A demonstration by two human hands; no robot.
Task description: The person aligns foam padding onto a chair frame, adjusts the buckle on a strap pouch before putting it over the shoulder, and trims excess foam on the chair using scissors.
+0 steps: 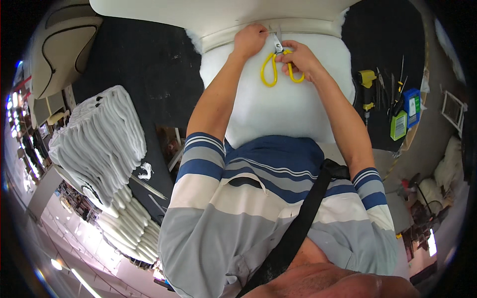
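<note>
My right hand (301,58) holds a pair of scissors (278,47) with yellow loop handles, its fingers at the right loop. The metal blades point away from me and look parted, at the seam of a cream upholstery cover (223,12). Just left of the blade tips, my left hand (250,40) is closed in a pinch on what looks like a thin thread, though it is too fine to be sure. Under both forearms lies a white padded cushion (278,111), reaching from the cover's seam back to my body.
The work surface (149,59) is black. Ridged white padded pieces (102,136) lie in rows on the left, below a beige chair part (64,54). At right are a yellow-black power drill (367,79), slim tools, a green box (398,125) and a blue box (412,105).
</note>
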